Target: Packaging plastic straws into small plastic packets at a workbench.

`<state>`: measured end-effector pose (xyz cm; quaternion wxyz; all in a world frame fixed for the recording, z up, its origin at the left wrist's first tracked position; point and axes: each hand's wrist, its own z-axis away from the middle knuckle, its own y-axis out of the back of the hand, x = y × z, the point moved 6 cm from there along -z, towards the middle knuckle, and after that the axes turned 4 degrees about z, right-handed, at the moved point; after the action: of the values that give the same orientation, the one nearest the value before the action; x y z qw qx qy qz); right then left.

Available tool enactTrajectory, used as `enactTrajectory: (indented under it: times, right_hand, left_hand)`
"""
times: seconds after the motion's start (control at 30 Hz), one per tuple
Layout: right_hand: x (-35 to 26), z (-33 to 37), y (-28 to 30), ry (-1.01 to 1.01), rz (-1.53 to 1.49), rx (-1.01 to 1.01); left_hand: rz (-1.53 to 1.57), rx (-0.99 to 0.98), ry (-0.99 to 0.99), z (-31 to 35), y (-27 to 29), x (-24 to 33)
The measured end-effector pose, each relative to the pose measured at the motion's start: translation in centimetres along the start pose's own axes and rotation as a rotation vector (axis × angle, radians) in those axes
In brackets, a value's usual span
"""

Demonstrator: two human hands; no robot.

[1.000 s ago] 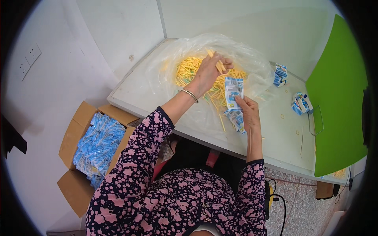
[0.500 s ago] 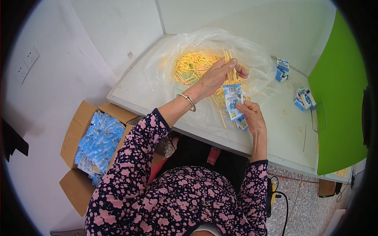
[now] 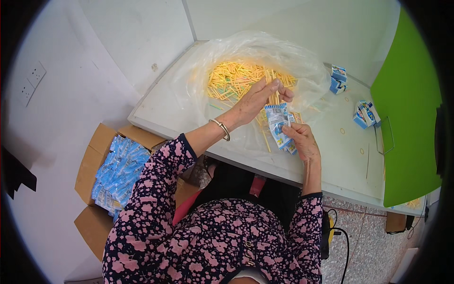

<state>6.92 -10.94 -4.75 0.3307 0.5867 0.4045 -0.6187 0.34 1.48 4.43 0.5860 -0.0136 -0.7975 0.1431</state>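
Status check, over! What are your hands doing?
Left hand pinching yellow sticks into blue packet. Right hand gripping packet. Nothing in the way.

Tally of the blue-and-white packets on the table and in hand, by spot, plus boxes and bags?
Blue-and-white packets in the right hand: 1 small stack, exact count unclear
Packet bundles on the table: 2, one by the bag, one by the green board
Clear bag of yellow sticks: 1
Cardboard box of blue packets: 1
Total: 5 groups
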Motion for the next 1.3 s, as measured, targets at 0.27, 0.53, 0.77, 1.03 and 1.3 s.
enactTrajectory:
  times: [0.27,0.53,0.77,1.03,1.3]
  right_hand:
    - [-0.4,0.5,-0.4,-0.013,-0.029,0.034]
    - [-0.3,0.5,-0.1,0.018,0.043,0.055]
    - [-1.8,0.8,1.6,0.145,-0.048,0.172]
    - [-1.3,0.6,2.6,0.200,-0.100,0.236]
    - [-0.9,1.0,3.6,0.203,-0.107,0.288]
  left_hand:
    - [-0.147,-0.074,0.009,0.9,-0.9,-0.1]
    - [-0.480,-0.176,-0.006,0.9,0.2,-0.4]
    - [-0.482,0.014,0.065,0.4,5.1,0.0]
    - [-1.574,-0.187,-0.293,-1.1,7.6,-2.7]
    - [-1.823,-0.296,-0.484,-4.0,4.3,-4.7]
